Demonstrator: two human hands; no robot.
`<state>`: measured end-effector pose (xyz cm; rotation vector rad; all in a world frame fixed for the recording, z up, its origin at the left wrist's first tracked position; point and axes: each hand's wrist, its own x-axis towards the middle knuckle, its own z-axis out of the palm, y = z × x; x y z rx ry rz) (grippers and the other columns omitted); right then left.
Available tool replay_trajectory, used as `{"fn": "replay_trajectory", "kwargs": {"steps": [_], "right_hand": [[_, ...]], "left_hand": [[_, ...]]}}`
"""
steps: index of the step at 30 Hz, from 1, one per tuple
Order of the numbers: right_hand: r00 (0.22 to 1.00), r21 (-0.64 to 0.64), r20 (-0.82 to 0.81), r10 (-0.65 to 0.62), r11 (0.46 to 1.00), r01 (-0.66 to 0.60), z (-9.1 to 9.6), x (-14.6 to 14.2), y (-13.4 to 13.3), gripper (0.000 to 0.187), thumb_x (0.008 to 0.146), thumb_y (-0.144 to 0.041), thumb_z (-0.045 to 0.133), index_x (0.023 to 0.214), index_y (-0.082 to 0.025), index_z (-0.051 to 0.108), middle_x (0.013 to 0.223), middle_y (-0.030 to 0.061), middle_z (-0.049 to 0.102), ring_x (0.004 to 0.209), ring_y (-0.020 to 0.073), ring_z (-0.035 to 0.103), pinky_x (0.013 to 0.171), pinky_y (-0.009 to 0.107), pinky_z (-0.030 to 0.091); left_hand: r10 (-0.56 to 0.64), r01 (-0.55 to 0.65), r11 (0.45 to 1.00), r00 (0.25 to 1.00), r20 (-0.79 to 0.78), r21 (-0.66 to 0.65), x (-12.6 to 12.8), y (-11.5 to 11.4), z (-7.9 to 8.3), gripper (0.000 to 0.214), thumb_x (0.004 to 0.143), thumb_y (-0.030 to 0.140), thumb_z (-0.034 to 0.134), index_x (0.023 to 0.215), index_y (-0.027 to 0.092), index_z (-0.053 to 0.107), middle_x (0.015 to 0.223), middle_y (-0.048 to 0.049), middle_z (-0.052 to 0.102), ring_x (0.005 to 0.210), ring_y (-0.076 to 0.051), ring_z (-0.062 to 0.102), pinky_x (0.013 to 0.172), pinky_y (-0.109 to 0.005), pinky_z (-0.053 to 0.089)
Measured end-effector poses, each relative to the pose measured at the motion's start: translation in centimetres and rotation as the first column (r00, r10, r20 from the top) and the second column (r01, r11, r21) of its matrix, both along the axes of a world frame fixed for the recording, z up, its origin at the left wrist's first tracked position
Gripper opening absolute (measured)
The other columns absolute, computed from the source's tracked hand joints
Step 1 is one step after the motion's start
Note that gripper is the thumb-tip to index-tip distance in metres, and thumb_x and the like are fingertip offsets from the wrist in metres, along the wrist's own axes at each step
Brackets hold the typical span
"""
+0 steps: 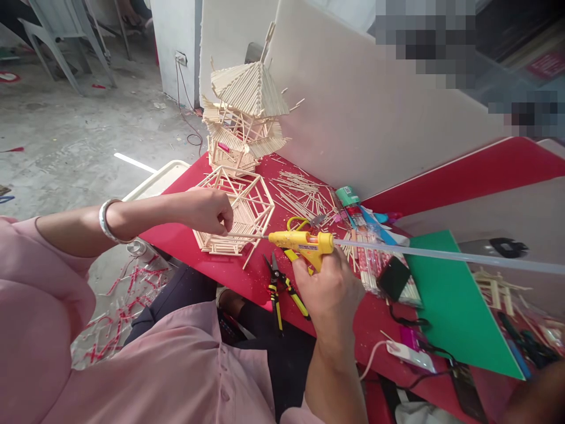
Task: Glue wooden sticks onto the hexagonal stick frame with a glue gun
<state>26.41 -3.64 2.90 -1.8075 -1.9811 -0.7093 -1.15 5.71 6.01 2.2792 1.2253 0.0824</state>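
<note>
My right hand grips a yellow glue gun with a long clear glue stick trailing out to the right. Its nozzle touches a thin wooden stick that my left hand pinches by its left end. Both hover over a flat hexagonal frame of sticks on the red table. Behind the frame stands a tall tiered model tower of sticks.
Loose sticks lie scattered behind the glue gun. Yellow-handled pliers and scissors rest near the table edge. A green sheet, packets of sticks, cables and a white board fill the right side.
</note>
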Motion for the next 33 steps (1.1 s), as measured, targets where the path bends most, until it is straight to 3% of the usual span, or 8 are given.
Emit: {"fn": "replay_trajectory", "kwargs": {"steps": [13,17,19,22,25,29,31,33], "right_hand": [[0.998,0.167,-0.053,-0.043,0.985,0.051,-3.0,-0.4,-1.1,0.014,0.083,-0.033,0.059,0.079,-0.019,0.06,0.07,0.0046,0.063,0.06,0.0198,0.06,0.052,0.029,0.037],[0.996,0.159,-0.08,-0.034,0.986,0.047,-3.5,-0.5,-1.3,0.017,0.083,-0.034,0.06,0.079,-0.018,0.062,0.073,0.007,0.064,0.062,0.021,0.061,0.052,0.03,0.04],[0.994,0.163,-0.102,-0.024,0.986,0.041,-3.5,-0.5,-1.2,0.02,0.084,-0.036,0.061,0.079,-0.018,0.062,0.072,0.0075,0.064,0.062,0.0216,0.061,0.052,0.03,0.041],[0.988,0.14,-0.155,-0.007,0.99,0.029,-3.5,-0.4,-1.1,0.024,0.085,-0.041,0.062,0.079,-0.018,0.064,0.071,0.0072,0.064,0.064,0.0223,0.062,0.054,0.031,0.043],[0.967,0.119,-0.247,0.06,0.992,-0.031,-3.4,0.0,-1.1,0.032,0.086,-0.049,0.064,0.088,-0.017,0.067,0.078,0.0096,0.068,0.072,0.0245,0.066,0.062,0.033,0.049],[0.929,0.075,-0.356,0.102,0.994,-0.081,-3.0,0.5,-1.4,0.042,0.087,-0.057,0.064,0.094,-0.016,0.068,0.08,0.0107,0.07,0.071,0.0238,0.066,0.063,0.033,0.049],[0.917,0.05,-0.387,0.095,0.995,-0.082,-2.6,0.5,-1.7,0.043,0.089,-0.059,0.062,0.091,-0.016,0.069,0.078,0.0105,0.07,0.067,0.0228,0.064,0.061,0.032,0.047],[0.911,0.043,-0.401,0.098,0.995,-0.089,-2.2,0.6,-2.0,0.044,0.09,-0.059,0.06,0.09,-0.016,0.07,0.078,0.0111,0.071,0.067,0.0225,0.064,0.061,0.031,0.046]], "left_hand": [[0.02,-0.018,1.0,0.994,0.103,-0.02,-0.7,0.2,-0.4,0.011,0.07,0.03,0.069,0.075,0.025,0.078,0.065,0.0033,0.066,0.058,-0.009,0.054,0.058,-0.023,0.035],[-0.016,-0.012,0.996,0.947,0.32,0.086,-1.7,-1.0,-0.1,0.02,0.08,0.039,0.064,0.077,0.023,0.076,0.068,-0.0003,0.066,0.059,-0.01,0.054,0.058,-0.025,0.04],[0.032,-0.128,0.978,0.875,0.483,0.167,-2.7,-2.6,-0.5,0.03,0.086,0.047,0.061,0.073,0.022,0.073,0.068,-0.0023,0.064,0.061,-0.012,0.054,0.06,-0.028,0.043],[0.233,-0.469,0.862,0.702,0.673,0.191,-4.2,-5.8,-2.9,0.042,0.087,0.052,0.062,0.06,0.021,0.063,0.059,-0.0018,0.055,0.057,-0.013,0.051,0.056,-0.03,0.042],[0.393,-0.668,0.739,0.527,0.754,0.082,-4.5,-9.0,-7.0,0.038,0.088,0.046,0.065,0.06,0.02,0.059,0.061,-0.0002,0.054,0.057,-0.013,0.05,0.056,-0.029,0.044],[0.541,-0.766,0.642,0.493,0.681,0.044,-2.4,-10.9,-11.9,0.027,0.086,0.049,0.067,0.094,0.023,0.072,0.096,-0.005,0.066,0.086,-0.019,0.063,0.073,-0.032,0.054],[0.518,-0.759,0.645,0.522,0.677,0.092,-0.9,-10.6,-13.3,0.031,0.086,0.049,0.067,0.103,0.024,0.072,0.108,-0.0067,0.066,0.101,-0.022,0.063,0.091,-0.037,0.054],[0.488,-0.741,0.661,0.547,0.68,0.122,0.2,-9.9,-14.1,0.031,0.088,0.049,0.065,0.105,0.023,0.07,0.112,-0.0088,0.066,0.108,-0.024,0.062,0.098,-0.04,0.051]]}}
